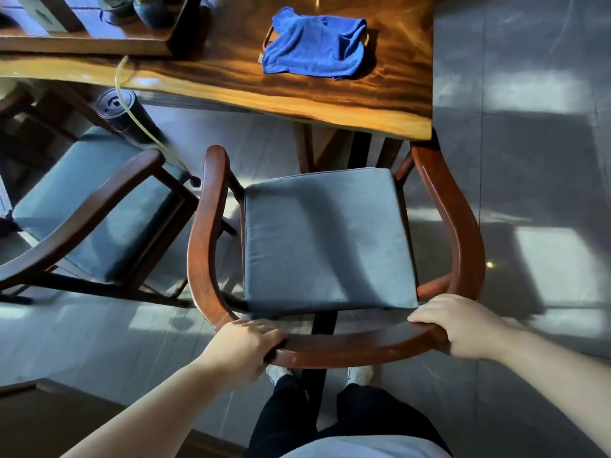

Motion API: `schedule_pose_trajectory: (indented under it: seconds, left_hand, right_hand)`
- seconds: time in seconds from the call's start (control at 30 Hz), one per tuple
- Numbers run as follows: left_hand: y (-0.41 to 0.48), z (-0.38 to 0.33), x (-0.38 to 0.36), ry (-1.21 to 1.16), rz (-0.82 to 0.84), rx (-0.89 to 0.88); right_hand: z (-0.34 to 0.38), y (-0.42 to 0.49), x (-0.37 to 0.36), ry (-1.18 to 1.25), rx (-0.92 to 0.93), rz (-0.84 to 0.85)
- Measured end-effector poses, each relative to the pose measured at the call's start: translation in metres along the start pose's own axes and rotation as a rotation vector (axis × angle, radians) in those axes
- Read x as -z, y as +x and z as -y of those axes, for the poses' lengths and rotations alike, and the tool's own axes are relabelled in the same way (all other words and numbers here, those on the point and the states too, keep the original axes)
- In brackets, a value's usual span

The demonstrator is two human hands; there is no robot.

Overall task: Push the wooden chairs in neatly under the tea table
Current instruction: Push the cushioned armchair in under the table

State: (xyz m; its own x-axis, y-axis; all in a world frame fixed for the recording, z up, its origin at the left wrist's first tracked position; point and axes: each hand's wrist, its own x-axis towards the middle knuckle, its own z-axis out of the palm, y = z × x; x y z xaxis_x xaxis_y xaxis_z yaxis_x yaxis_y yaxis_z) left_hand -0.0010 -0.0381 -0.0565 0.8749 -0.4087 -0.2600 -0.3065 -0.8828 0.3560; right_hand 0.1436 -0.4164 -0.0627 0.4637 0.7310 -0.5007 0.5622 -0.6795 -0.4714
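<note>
A wooden armchair [350, 350] with a grey-blue cushion stands in front of me, facing the tea table [380, 94]. Its curved back rail is nearest me. My left hand [243, 347] grips the rail's left end and my right hand [463, 328] grips its right end. The seat's front edge lies just short of the table's near edge, and the right arm tip touches the table corner. A second wooden chair [99, 206] with the same cushion stands at the left, turned at an angle and out from the table.
A blue cloth [314, 44] lies on the tabletop. A dark tea tray [99, 44] with pots sits at the top left; a yellowish hose [148, 133] runs down from it past a dark cylindrical bin [117, 105]. Grey tiled floor lies to the right.
</note>
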Motion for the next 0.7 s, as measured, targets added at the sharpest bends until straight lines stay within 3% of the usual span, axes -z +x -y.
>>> schedule_pose_trajectory:
  seconds: [0.3,0.7]
  left_hand:
    - [-0.013,0.055,0.021,-0.026,-0.024,-0.038]
    - [0.005,0.154,0.078,0.065,0.045,-0.064]
  right_hand:
    - [0.041,0.026,-0.014,-0.021,-0.001,-0.164]
    - [0.101,0.094,-0.011,-0.022,-0.12,-0.202]
